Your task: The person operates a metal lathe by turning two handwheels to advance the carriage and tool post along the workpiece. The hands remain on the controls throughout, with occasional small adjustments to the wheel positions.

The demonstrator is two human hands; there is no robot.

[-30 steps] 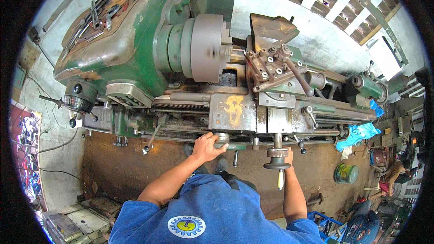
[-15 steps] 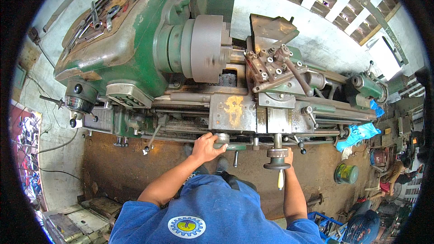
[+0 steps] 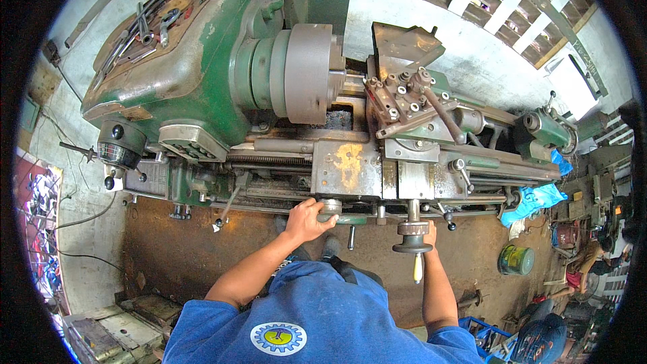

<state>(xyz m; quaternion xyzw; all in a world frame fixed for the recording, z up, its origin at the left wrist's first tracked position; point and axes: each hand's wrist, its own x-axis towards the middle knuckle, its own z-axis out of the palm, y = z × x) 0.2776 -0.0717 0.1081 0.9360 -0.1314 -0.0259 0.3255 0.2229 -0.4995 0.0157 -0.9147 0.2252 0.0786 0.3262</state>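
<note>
A large green metal lathe stretches across the view in front of me. My left hand (image 3: 309,221) is wrapped round the rim of the carriage handwheel (image 3: 352,219), low on the apron. On the right, my right hand (image 3: 431,234) closes on the far right side of the cross-slide handwheel (image 3: 412,236), which partly hides its fingers. A pale crank handle (image 3: 418,268) sticks out from that wheel toward me. The grey chuck (image 3: 306,73) faces the tool post (image 3: 404,98), where several bolts clamp the tooling. A short bar (image 3: 354,83) shows between them.
Wrenches and sockets (image 3: 143,27) lie on the headstock (image 3: 202,40). At the right end sit the tailstock (image 3: 549,131) and a blue plastic bag (image 3: 532,203). A green bucket (image 3: 517,259) stands on the brown floor (image 3: 202,249). Another person (image 3: 539,337) is at lower right.
Both hands keep their places on the two handwheels. The chuck's jaw end looks slightly different, with its outlines smeared in both frames.
</note>
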